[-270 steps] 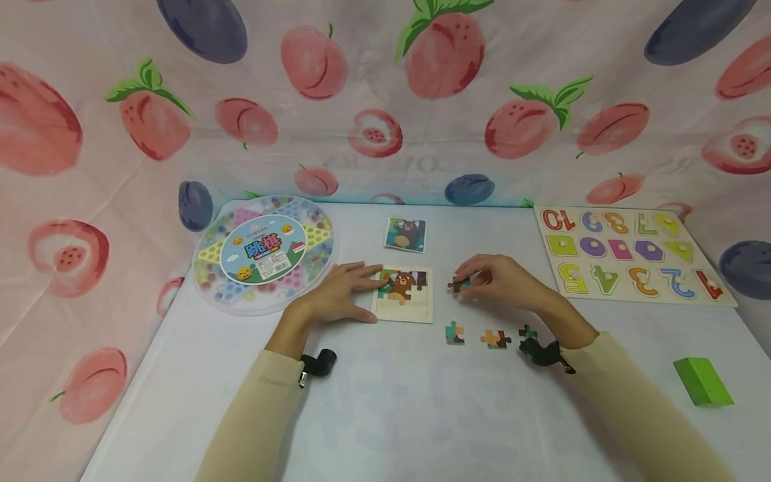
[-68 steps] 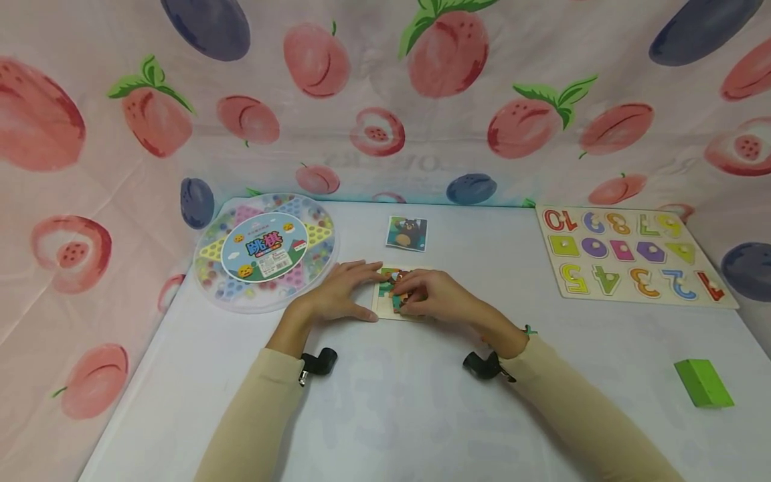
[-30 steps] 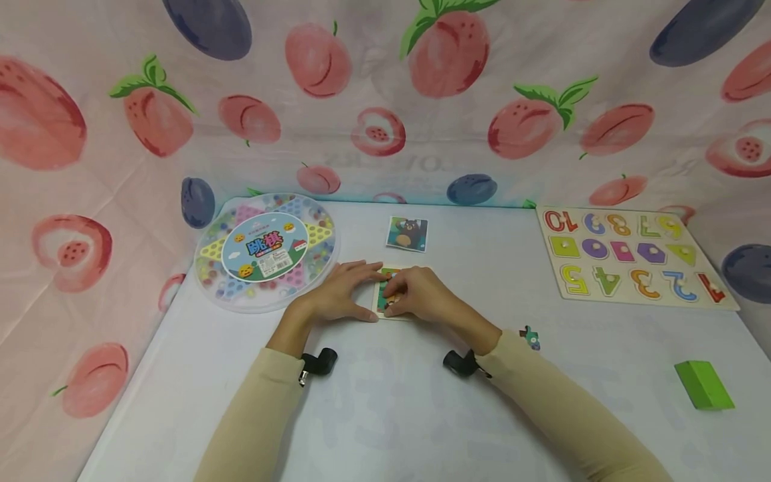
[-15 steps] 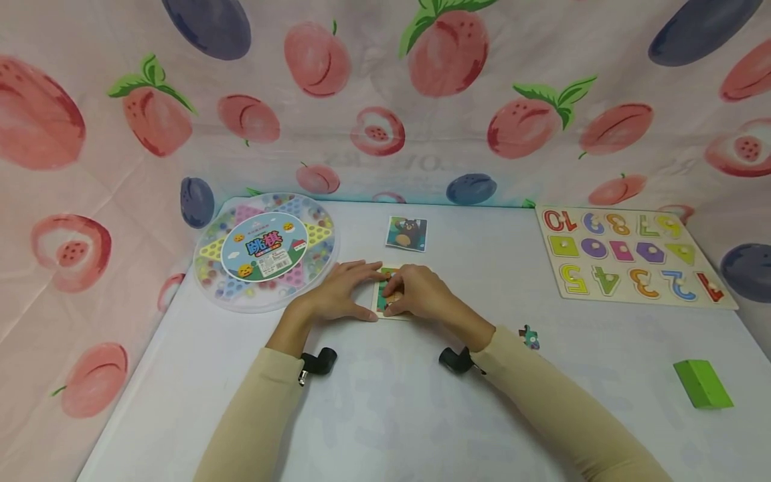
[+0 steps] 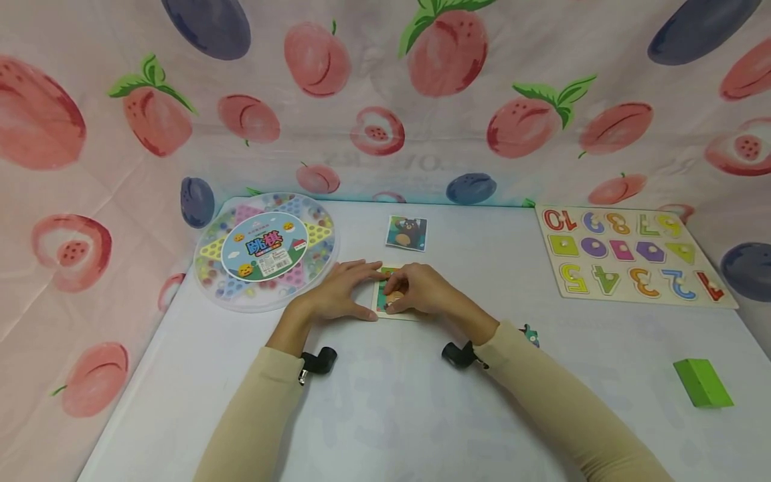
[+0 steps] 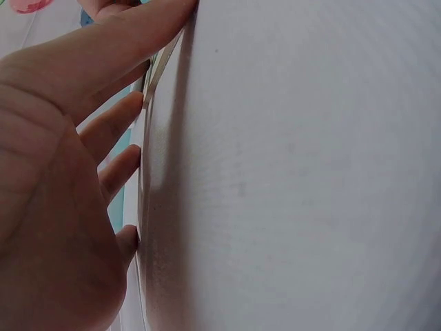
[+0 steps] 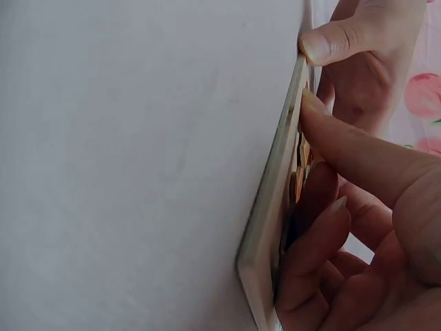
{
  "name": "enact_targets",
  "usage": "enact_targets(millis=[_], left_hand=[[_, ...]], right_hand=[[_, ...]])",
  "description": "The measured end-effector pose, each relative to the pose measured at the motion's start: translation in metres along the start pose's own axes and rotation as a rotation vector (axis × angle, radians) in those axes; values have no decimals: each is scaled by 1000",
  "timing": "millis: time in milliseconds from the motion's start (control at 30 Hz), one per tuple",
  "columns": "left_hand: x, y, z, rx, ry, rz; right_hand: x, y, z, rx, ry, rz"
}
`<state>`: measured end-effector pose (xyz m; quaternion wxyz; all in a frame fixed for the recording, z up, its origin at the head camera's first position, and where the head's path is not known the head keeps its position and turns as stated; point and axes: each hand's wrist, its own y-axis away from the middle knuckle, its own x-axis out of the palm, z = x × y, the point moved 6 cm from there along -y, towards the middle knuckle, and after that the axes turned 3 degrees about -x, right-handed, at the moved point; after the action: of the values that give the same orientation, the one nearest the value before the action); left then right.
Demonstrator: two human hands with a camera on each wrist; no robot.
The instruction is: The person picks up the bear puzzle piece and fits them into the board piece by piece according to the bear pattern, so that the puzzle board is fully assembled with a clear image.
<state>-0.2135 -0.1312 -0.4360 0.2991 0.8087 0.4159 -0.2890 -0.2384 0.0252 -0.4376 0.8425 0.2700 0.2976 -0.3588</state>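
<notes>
My left hand [image 5: 337, 291] rests at the left side of a small wooden jigsaw tray [image 5: 397, 318], thumb at the near corner and straight fingers along the far part. Over the tray, my right hand [image 5: 426, 291] has its thumb and forefinger bent together on a jigsaw piece [image 7: 296, 186], whose orange edge sits slightly raised in the right wrist view. Green and brown parts of a bear picture show beside the fingertips; my right hand hides the rest. One loose teal jigsaw piece [image 5: 531, 335] lies by the right sleeve, partly covered by it.
A bear picture card [image 5: 406, 233] lies behind the tray. To the left is a round Chinese checkers box [image 5: 265, 251]. At the right lie a wooden number board [image 5: 629, 268] and a green block [image 5: 703, 383]. A fruit-print cloth [image 5: 446, 120] stands behind the table.
Nine seconds ago my right hand held a brown-and-teal piece right of the tray, above several loose pieces. It has moved left onto the tray; fewer pieces show on the table. My left hand stays put.
</notes>
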Motion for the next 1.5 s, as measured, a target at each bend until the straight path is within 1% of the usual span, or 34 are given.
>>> enact_targets(millis=[300,567,700,833,967,1067,1167,1267,1367,1500], left_hand=[[0,1,0,-3,15,3],[0,0,0,1,20,6],[0,-1,1,3,15,8],[0,-1,1,-2,17,12],[0,0,3,-14,19,10],[0,0,3,-22,18,7],[0,1,2,-23,18,9],[0,1,2,-22,17,13],[0,1,1,-20,16,16],[-1,1,-1,-15,10,14]], right_hand=[[1,1,-1,25,-8,-14],[0,1,-4,16,-34,-31],[-1,3,-3,13,-30,-40],[-2,8,1,-14,24,-70],[-2,17,8,-72,130,-100],[-2,21,10,-112,163,-102],[-2,20,9,-148,140,-99],[-4,15,4,-166,110,-101],[-6,11,1,-156,77,-102],[-8,8,-2,-126,35,-81]])
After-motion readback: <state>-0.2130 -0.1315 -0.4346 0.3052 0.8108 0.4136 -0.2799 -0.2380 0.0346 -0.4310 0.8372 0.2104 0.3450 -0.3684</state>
